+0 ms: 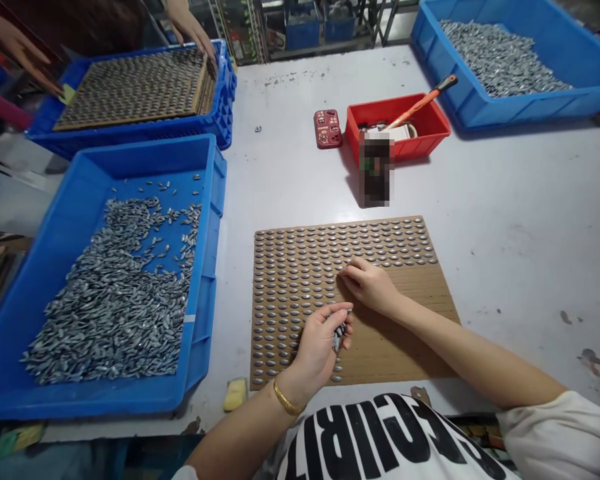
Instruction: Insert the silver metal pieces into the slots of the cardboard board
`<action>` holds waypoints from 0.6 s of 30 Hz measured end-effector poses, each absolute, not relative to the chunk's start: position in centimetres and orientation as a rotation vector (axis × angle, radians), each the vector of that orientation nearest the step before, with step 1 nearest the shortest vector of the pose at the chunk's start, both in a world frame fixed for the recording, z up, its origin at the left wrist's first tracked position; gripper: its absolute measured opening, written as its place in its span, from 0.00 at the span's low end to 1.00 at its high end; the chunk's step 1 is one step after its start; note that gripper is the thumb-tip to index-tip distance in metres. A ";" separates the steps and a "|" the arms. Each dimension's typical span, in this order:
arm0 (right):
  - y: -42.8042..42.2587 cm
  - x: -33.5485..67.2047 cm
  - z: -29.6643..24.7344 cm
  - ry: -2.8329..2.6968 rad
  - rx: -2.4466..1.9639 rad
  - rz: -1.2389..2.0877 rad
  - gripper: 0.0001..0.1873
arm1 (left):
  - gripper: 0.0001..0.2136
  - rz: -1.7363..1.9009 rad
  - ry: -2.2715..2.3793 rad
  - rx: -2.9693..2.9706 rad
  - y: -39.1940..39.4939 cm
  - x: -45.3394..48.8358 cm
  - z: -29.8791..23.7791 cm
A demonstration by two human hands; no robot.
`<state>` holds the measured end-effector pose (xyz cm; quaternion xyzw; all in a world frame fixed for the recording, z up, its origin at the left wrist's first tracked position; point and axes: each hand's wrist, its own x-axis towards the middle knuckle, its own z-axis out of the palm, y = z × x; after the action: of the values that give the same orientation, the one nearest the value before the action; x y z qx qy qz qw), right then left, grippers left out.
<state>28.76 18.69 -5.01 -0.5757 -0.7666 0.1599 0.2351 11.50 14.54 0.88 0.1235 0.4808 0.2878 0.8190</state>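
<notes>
A long white work table (505, 200) carries everything here, with a deep blue plastic crate (213, 193) on the person's left, heaped with small grey pointed pieces (115, 313), its floor showing toward the far end. Straight ahead lies a brown board (405, 340): neat rows of those pieces fill its far and left parts, while the near right area is bare. The right hand (370, 287) rests empty, fingers loosely curled, at the edge of the filled rows. The left hand (317, 353) closes around a small bunch of pieces (337, 337) above the board's near side. The crate stands just beside the board, so room is tight there, but open table stretches to the right. A yellow sponge (235, 395) sits just off the board's near edge.
</notes>
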 end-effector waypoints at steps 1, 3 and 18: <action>18.7 28.8 -4.9 -2.117 -1.591 0.434 0.11 | 0.16 0.613 1.018 0.263 14.5 11.5 0.8; 18.8 28.7 -4.7 -2.135 -1.610 0.433 0.10 | 0.16 0.615 1.006 0.273 14.5 11.5 0.6; 15.2 28.9 -0.9 -1.649 -1.423 0.928 0.08 | 0.14 0.717 1.081 0.324 15.9 12.0 0.9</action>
<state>28.93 15.19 -0.88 -0.5564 -0.6451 0.3631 0.3774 11.98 15.87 0.91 0.1503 0.5009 0.3325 0.7848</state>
